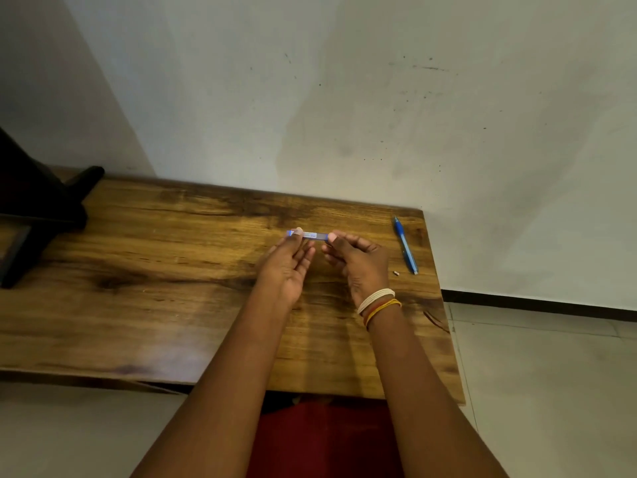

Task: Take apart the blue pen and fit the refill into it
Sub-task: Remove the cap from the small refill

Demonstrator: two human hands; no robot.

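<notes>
we're holding the blue pen [310, 235] w/ both hands, just above the wooden table [172, 270], roughly level and running left-right. left hand [287, 267] pinches the left end betw thumb and fingertips, palm turned inward, other fingers loosely extended. right hand [358, 262] is curled around the right end, fingers closed on it; that end is hidden inside the grip, so we can't tell if the barrel's come apart or where the refill is. bangles [377, 303], white, red and yellow, sit on the right wrist.

near the table's right edge a second blue pen [406, 245] lies on the wood, well apart from the hands, angled toward us. just beside its near end sits a tiny pale piece [396, 272], too small to identify. dark object [38, 208] at far left of the table. plain wall [344, 98] behind.
</notes>
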